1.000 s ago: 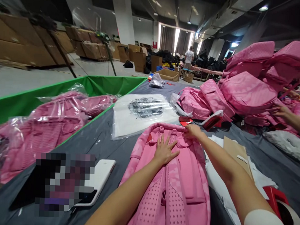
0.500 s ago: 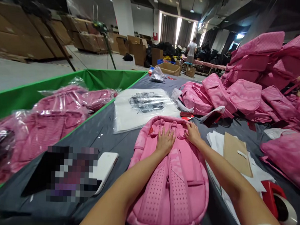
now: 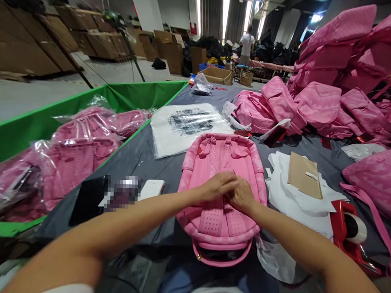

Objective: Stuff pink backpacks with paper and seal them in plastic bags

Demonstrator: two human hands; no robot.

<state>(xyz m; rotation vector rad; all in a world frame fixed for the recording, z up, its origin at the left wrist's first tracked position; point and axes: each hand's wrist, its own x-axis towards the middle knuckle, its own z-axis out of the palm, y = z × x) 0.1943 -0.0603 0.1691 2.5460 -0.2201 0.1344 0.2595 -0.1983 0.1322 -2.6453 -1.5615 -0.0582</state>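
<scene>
A pink backpack (image 3: 222, 162) lies back-side up on the grey table (image 3: 156, 168), its shoulder straps facing me and its handle loop hanging over the near edge. My left hand (image 3: 217, 186) and my right hand (image 3: 242, 195) meet over the middle of the straps, side by side and touching. Both have their fingers curled down onto the strap fabric. What the fingertips pinch is hidden under the hands.
A green bin (image 3: 39, 124) at left holds bagged pink backpacks (image 3: 80, 146). A stack of printed plastic bags (image 3: 188, 125) lies beyond the backpack. Cardboard and white sheets (image 3: 301, 178), a red tape dispenser (image 3: 349, 229) and a pile of pink backpacks (image 3: 322, 95) fill the right. A phone (image 3: 151, 189) lies left. A person (image 3: 247, 45) stands far off.
Both hands slid from the top of the backpack down toward me to the middle of the straps and came together. The view tilted down and pulled back.
</scene>
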